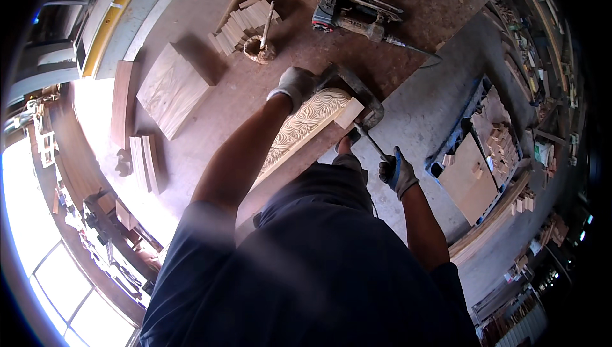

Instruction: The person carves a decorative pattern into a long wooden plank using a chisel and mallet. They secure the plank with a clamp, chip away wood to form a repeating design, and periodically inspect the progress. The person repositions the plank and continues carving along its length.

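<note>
A long wooden board [299, 131] with carved swirling relief lies on the brown work surface in front of my body. Over its right end reaches a dark metal G-clamp [373, 101], and a small pale wood block [349, 114] sits beside the clamp at that end. My left hand [296, 84], in a grey-white glove, is closed at the clamp's far end, next to the board's far edge; its fingertips are partly hidden. Lower right, my right hand [398, 173], in a grey and blue glove, wraps round the clamp's screw rod [373, 142].
Beyond my hands lie a nail gun [354, 22] with a hose, a glue pot [258, 50] holding a brush, and several small wood strips [245, 23]. Wide planks [175, 89] rest at the left. A blue-edged crate [468, 175] with boards and offcuts stands at the right.
</note>
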`<action>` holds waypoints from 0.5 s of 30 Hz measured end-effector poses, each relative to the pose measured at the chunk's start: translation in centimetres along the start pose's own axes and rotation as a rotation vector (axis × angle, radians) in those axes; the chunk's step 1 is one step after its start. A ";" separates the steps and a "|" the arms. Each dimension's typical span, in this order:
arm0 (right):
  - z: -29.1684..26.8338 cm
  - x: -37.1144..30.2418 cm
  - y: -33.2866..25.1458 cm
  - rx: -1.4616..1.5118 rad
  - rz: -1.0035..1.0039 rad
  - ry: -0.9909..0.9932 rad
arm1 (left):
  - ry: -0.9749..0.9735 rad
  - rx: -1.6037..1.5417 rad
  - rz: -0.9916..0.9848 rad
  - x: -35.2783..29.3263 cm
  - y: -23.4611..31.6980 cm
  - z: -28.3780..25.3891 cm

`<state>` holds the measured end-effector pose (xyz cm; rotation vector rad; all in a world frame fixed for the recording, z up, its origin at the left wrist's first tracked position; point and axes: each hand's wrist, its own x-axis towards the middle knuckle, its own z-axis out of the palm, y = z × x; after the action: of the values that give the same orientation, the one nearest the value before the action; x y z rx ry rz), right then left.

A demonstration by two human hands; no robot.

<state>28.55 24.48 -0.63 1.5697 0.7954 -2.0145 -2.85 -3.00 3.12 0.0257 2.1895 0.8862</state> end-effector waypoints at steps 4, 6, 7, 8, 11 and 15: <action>-1.1 1.5 0.4 0.014 0.008 -0.034 | 0.026 0.195 0.031 0.7 -0.3 -0.1; -1.5 1.8 0.8 0.015 -0.031 -0.061 | -0.007 0.421 0.101 0.6 0.5 -0.4; -1.7 2.0 1.0 0.006 -0.031 -0.050 | -0.011 0.403 0.082 0.3 1.0 -0.6; -1.9 2.1 1.1 -0.002 -0.030 -0.039 | -0.016 0.386 0.064 -0.1 1.4 -0.7; -1.5 1.4 1.1 -0.052 -0.056 -0.027 | 0.018 0.334 0.016 -0.7 1.6 -0.7; -1.2 0.2 0.6 -0.107 -0.080 -0.047 | 0.095 0.190 0.067 -0.6 -0.2 -0.3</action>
<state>29.72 24.91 -1.09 1.4464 0.9453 -2.0214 -2.59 -3.52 3.54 0.1528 2.3677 0.7267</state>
